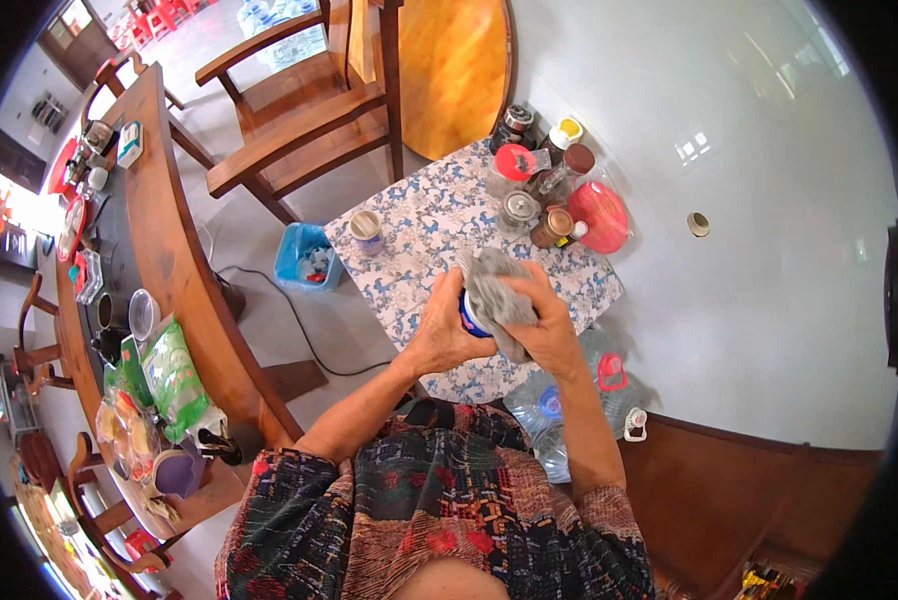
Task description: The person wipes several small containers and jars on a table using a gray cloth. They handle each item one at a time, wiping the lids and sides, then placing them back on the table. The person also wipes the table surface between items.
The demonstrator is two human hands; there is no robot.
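Over the small table with a blue-and-white floral cover, my left hand is wrapped round a blue container, most of it hidden by fingers and cloth. My right hand grips a grey cloth and presses it over the container's top and side. A small round tub with a pale lid stands on the far left of the table. Beyond my hands, several jars and bottles are grouped at the far right, among them a red-lidded jar, a glass jar and a brown-lidded jar.
A red round lid or plate leans by the wall. Left of the table are a blue bin, a black cable and a long wooden table. Large clear plastic bottles stand beside my right arm. A wooden chair is beyond.
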